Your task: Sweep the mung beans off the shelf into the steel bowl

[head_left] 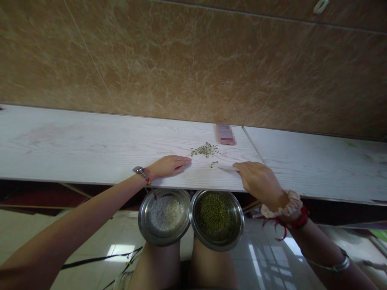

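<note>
My left hand (169,166) lies flat on the white wooden counter, its fingers stretched toward a scattered pile of green mung beans (205,150). Nothing shows in its grasp. On the other side, my right hand (261,179) is closed on a thin whitish blade-like piece (228,168), whose exact kind I cannot make out. Its tip points left, close to a few loose beans (214,164). Below the counter edge, two metal bowls rest over the knees: the left bowl (142,225) holds white grains (166,212), the right bowl (238,225) mung beans (214,212).
Behind the beans, a blurred-out flat packet (225,134) lies near the wall. The brown marbled wall (181,60) borders the back of the counter (75,145). A seam crosses the counter to the right. Dark straps (99,259) hang above the tiled floor.
</note>
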`<action>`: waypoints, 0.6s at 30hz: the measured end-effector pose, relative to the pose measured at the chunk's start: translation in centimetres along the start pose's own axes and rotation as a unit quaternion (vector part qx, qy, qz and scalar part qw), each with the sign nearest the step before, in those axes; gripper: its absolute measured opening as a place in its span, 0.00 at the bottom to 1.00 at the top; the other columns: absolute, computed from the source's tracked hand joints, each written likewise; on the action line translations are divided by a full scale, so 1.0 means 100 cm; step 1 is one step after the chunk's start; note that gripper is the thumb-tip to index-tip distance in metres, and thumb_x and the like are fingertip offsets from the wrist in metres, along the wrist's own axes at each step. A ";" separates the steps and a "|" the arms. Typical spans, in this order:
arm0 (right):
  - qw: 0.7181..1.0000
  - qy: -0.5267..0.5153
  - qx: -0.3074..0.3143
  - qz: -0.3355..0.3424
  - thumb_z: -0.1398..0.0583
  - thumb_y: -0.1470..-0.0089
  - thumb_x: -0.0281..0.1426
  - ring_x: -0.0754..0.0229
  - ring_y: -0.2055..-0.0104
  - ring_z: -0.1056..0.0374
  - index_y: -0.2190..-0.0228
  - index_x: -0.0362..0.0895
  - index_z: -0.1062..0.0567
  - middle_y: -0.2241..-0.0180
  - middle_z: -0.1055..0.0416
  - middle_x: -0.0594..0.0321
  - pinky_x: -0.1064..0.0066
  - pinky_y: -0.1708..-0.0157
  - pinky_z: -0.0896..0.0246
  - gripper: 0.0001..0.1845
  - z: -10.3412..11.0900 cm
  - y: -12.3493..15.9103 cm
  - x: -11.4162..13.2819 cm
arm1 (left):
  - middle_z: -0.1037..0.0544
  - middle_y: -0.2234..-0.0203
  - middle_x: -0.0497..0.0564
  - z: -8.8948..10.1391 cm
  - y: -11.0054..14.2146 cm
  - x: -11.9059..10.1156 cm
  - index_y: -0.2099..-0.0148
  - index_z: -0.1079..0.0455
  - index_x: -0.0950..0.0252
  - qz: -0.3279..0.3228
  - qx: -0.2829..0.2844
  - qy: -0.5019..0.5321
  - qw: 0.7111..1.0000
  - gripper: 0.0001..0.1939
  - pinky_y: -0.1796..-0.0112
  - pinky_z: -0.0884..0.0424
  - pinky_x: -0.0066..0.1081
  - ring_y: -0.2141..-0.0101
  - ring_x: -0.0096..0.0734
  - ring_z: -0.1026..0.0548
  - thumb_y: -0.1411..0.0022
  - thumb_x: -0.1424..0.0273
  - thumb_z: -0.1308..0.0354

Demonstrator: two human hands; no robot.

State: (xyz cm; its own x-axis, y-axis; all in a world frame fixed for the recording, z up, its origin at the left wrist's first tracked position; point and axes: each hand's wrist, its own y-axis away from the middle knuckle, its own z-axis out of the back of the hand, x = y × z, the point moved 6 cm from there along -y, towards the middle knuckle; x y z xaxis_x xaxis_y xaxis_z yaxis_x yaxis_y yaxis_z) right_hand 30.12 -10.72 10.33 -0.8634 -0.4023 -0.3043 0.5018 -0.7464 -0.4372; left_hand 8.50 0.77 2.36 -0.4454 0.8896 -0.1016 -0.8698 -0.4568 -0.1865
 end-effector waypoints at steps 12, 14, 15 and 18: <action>1.000 0.010 -0.025 0.001 0.49 0.46 0.18 0.58 0.68 0.31 0.66 0.41 0.24 0.69 0.23 0.56 0.67 0.68 0.41 0.15 -0.002 0.006 0.002 | 0.30 0.43 0.49 0.000 -0.001 0.000 0.43 0.35 0.61 0.008 0.005 0.013 1.000 0.17 0.46 0.37 0.32 0.47 0.29 0.30 0.30 0.68 0.56; 0.999 0.006 -0.036 -0.004 0.49 0.45 0.19 0.58 0.67 0.31 0.65 0.41 0.24 0.68 0.23 0.56 0.67 0.66 0.40 0.16 -0.003 0.008 -0.001 | 0.30 0.43 0.49 -0.001 -0.001 0.000 0.43 0.35 0.61 0.010 0.009 0.014 1.000 0.17 0.46 0.37 0.32 0.47 0.29 0.30 0.30 0.68 0.56; 0.999 0.006 -0.043 -0.007 0.49 0.45 0.19 0.58 0.67 0.30 0.64 0.40 0.24 0.67 0.23 0.56 0.67 0.66 0.40 0.16 -0.003 0.009 -0.003 | 0.30 0.43 0.49 -0.001 -0.001 0.000 0.43 0.35 0.60 0.010 0.010 0.015 1.000 0.17 0.46 0.37 0.32 0.47 0.29 0.30 0.30 0.68 0.57; 0.998 0.010 -0.063 -0.006 0.49 0.45 0.18 0.57 0.68 0.30 0.64 0.39 0.24 0.68 0.23 0.56 0.67 0.67 0.39 0.15 -0.003 0.007 -0.008 | 0.30 0.43 0.49 0.001 -0.001 -0.001 0.43 0.35 0.61 0.009 0.007 0.012 1.000 0.17 0.46 0.37 0.32 0.47 0.29 0.30 0.30 0.68 0.57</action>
State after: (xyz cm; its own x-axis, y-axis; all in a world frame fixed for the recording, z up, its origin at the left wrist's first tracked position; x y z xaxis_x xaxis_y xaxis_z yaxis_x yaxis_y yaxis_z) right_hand 31.19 -10.81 10.04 -0.8691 -0.3817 -0.3148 0.4947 -0.6778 -0.5440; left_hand 8.63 0.74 2.47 -0.4565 0.8803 -0.1292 -0.8644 -0.4732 -0.1700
